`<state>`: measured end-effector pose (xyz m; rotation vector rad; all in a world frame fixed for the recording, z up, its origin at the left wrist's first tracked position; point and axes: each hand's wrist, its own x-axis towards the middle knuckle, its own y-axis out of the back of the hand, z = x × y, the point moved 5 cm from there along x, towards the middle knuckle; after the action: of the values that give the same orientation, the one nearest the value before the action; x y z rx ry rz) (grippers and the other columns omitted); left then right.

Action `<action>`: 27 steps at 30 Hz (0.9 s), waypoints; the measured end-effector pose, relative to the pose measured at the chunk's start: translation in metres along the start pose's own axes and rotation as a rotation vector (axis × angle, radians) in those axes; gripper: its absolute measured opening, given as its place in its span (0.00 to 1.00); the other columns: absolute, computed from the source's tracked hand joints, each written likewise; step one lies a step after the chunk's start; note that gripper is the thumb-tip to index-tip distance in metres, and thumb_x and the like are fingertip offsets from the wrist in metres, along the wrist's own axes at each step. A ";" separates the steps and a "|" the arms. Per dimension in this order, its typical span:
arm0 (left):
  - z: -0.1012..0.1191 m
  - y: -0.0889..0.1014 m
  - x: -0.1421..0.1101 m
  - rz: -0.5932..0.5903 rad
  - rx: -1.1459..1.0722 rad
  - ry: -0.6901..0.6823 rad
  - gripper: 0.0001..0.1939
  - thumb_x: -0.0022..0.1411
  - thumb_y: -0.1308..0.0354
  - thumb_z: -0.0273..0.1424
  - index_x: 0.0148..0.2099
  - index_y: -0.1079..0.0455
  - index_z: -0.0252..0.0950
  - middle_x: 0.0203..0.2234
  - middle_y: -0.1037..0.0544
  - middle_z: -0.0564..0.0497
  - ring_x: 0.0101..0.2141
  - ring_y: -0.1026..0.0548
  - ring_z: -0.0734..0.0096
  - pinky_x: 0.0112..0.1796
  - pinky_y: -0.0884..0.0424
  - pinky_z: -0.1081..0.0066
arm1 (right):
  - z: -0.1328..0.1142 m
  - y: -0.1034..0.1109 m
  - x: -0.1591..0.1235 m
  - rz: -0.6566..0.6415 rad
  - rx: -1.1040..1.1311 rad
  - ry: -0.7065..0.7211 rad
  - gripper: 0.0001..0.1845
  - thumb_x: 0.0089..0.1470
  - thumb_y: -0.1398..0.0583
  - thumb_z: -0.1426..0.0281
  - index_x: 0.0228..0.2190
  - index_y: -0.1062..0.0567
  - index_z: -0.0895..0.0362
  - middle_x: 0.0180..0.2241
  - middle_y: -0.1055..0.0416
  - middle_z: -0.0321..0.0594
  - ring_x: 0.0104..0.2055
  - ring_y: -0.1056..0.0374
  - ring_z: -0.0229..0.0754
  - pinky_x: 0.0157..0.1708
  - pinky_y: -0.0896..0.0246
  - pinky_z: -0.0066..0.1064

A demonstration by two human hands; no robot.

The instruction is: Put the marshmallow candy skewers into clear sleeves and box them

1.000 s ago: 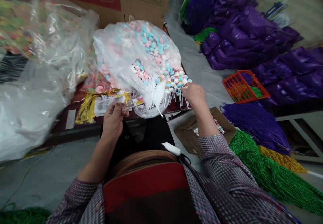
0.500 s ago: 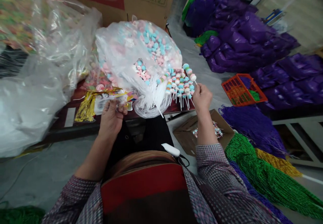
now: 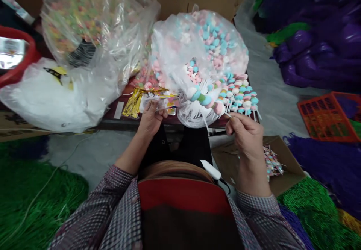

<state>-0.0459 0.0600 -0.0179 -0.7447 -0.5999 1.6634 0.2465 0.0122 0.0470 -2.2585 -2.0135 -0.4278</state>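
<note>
My right hand [image 3: 244, 131] pinches the white stick of a candy skewer [image 3: 205, 99] with pink, blue and green pieces, pointing it left toward my left hand. My left hand [image 3: 151, 117] is closed on a clear wrapper with gold edges [image 3: 158, 100] at the table's front edge. Behind both hands sits a big clear bag of pastel candy skewers [image 3: 197, 50], with several skewers [image 3: 239, 94] spilling out of its mouth, sticks down.
More clear bags of coloured candy [image 3: 81, 28] and a white bag [image 3: 56, 96] lie on the left. A red tub [image 3: 17, 60] is at far left. A cardboard box [image 3: 282, 163] with wrapped candy sits lower right, an orange basket [image 3: 327, 116] and purple bags [image 3: 316, 50] beyond.
My right hand pulled one skewer out of the pile and brought it down and left toward the wrapper. The view swung to the left, revealing the red tub.
</note>
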 end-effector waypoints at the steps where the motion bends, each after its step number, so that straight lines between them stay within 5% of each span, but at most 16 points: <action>1: 0.000 0.000 0.000 -0.009 0.006 -0.002 0.27 0.38 0.20 0.45 0.28 0.34 0.38 0.14 0.34 0.62 0.18 0.33 0.80 0.21 0.32 0.76 | 0.000 -0.002 -0.001 -0.021 -0.004 -0.001 0.07 0.59 0.34 0.60 0.39 0.15 0.45 0.18 0.31 0.28 0.18 0.38 0.30 0.20 0.42 0.24; 9: -0.002 0.002 0.001 -0.035 0.074 -0.020 0.24 0.45 0.23 0.46 0.29 0.32 0.38 0.15 0.35 0.62 0.18 0.33 0.81 0.21 0.32 0.74 | -0.009 -0.002 -0.003 -0.112 -0.209 0.029 0.08 0.60 0.35 0.64 0.39 0.15 0.46 0.19 0.29 0.29 0.20 0.35 0.32 0.22 0.39 0.27; 18: 0.002 0.008 0.008 -0.031 0.187 -0.049 0.25 0.39 0.22 0.46 0.28 0.30 0.37 0.20 0.30 0.60 0.18 0.32 0.81 0.20 0.31 0.76 | -0.020 0.009 0.001 -0.175 -0.394 0.052 0.08 0.58 0.35 0.65 0.38 0.15 0.48 0.27 0.20 0.34 0.27 0.26 0.37 0.31 0.29 0.32; 27: 0.020 0.007 0.011 -0.118 0.318 -0.129 0.17 0.47 0.23 0.41 0.27 0.25 0.36 0.23 0.28 0.55 0.21 0.32 0.79 0.20 0.30 0.76 | -0.014 0.023 0.002 -0.083 -0.362 -0.012 0.07 0.56 0.34 0.63 0.37 0.15 0.46 0.30 0.19 0.35 0.30 0.25 0.38 0.33 0.27 0.33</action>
<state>-0.0669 0.0694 -0.0109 -0.3677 -0.4449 1.6545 0.2671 0.0079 0.0639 -2.3756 -2.1924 -0.8516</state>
